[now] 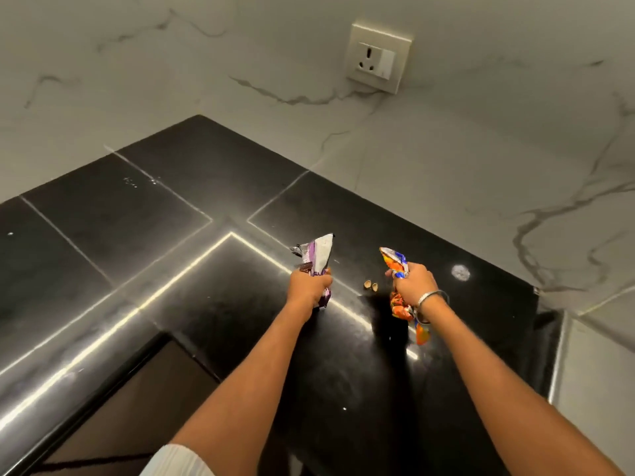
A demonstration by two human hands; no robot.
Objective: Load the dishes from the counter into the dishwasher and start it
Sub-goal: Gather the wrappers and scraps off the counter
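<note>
My left hand grips a crumpled purple and silver wrapper above the black counter. An orange and blue snack wrapper is held in my right hand, its lower end hanging down past the wrist, which wears a metal bangle. Two small nut shells lie on the counter between the hands. No dishes or dishwasher show in this view.
The glossy black counter fills a corner under white marble walls. A wall socket sits on the back wall. A pale round smudge marks the counter right of my right hand. The counter's front edge runs at lower left above a dark brown cabinet front.
</note>
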